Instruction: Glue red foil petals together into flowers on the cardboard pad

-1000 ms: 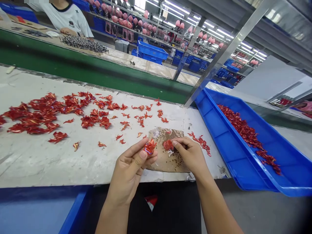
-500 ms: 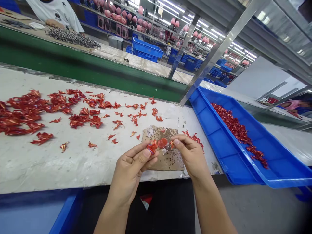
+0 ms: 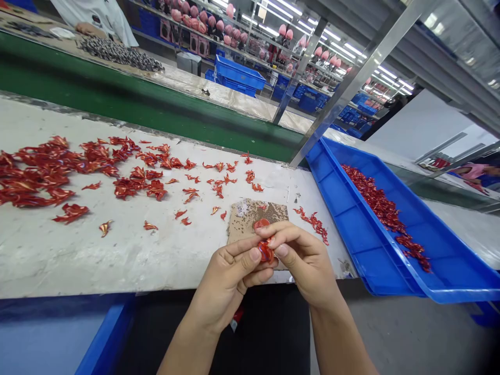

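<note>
A glossy red, flame-like plastic piece (image 3: pixel 265 252) with gold and purplish streaks is held above the table edge. My left hand (image 3: pixel 228 276) is closed, pinching it between thumb and fingers from the left. From the right, my right hand (image 3: pixel 308 263) is closed with thumb and fingertips on the same piece; any smaller part in that pinch is hidden. Just behind the fingers a round red blob (image 3: pixel 261 224) rests on a speckled cardboard sheet (image 3: pixel 244 216), partly covered by my hands.
Many similar red pieces (image 3: pixel 42 172) are spread over the left of the white table (image 3: pixel 128 260). A small row of red pieces (image 3: pixel 314 224) lies right of the cardboard. A blue bin (image 3: pixel 336 208) with red parts stands at the right, beside a metal post (image 3: pixel 332 99). Across the green divider sits a person.
My hands have come together: the right hand, which held a small orange-red piece apart, now meets the red piece in the left. Both sit slightly lower, off the round blob.
</note>
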Motion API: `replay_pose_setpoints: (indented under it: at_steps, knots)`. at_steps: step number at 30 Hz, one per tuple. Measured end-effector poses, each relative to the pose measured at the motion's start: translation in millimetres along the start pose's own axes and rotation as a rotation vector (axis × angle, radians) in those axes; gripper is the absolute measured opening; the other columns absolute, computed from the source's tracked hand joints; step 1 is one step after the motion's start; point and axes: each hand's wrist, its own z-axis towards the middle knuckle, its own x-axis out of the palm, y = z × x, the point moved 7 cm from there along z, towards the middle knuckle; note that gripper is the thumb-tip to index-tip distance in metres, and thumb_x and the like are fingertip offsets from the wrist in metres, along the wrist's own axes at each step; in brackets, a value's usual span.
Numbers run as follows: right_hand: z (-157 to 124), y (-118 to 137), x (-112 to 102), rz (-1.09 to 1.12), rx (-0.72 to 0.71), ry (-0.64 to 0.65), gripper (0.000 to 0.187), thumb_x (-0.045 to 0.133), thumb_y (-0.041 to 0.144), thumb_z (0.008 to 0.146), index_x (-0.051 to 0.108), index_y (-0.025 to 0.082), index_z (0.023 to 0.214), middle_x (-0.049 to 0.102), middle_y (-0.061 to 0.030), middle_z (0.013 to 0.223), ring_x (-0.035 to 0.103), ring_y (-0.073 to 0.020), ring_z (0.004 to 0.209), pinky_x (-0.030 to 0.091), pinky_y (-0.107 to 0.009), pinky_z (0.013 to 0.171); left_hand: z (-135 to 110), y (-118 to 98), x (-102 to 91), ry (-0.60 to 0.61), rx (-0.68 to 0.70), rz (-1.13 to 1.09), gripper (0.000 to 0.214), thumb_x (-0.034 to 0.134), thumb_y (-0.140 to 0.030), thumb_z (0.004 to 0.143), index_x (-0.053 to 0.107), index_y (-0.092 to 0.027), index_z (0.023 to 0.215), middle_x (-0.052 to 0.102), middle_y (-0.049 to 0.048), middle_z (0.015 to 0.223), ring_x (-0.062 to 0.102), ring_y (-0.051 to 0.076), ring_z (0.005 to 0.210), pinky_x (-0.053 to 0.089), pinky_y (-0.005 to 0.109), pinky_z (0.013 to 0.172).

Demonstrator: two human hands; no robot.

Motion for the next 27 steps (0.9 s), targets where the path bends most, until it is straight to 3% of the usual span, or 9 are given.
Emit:
replay_pose_setpoints:
  at_steps: [10, 17, 27]
  knots:
    - [-0.3, 4.6, 1.1, -0.071, -0.006, 0.03, 0.01, 0.064, 0.023, 0.097, 0.073, 0.026, 0.096, 0.065, -0.0064, 0.112, 0.064, -0.0219, 0.109, 0.057, -0.033, 0.086, 0.8, 3.8, -0.5, 0.033, 0.012, -0.019, 0.026, 0.079, -0.022, 0.086, 0.078, -0.013, 0.11, 0.08, 0.0078, 0.096, 0.076, 0.014, 0.08, 0.063, 0.018, 0.074]
    - [-6.1, 1.9, 4.4, -0.156, -0.131, -0.123, 0.009, 0.064, 0.022, 0.098, 0.071, 0.028, 0.099, 0.067, -0.0056, 0.109, 0.064, -0.022, 0.107, 0.053, -0.039, 0.095, 0.1, -0.3, -5.3, -0.019, 0.036, 0.054, 0.026, 0.085, -0.021, 0.079, 0.08, -0.015, 0.103, 0.081, 0.0081, 0.094, 0.077, 0.017, 0.082, 0.064, 0.021, 0.075]
    - [-14.1, -0.6, 7.4, -0.069, -0.044, -0.014, 0.009, 0.067, 0.024, 0.096, 0.071, 0.03, 0.101, 0.064, -0.0048, 0.113, 0.063, -0.0201, 0.109, 0.056, -0.033, 0.093, -9.0, -5.1, -6.2, 0.044, 0.078, 0.188, 0.027, 0.089, -0.024, 0.074, 0.079, -0.015, 0.098, 0.08, 0.0084, 0.085, 0.077, 0.02, 0.082, 0.062, 0.028, 0.081]
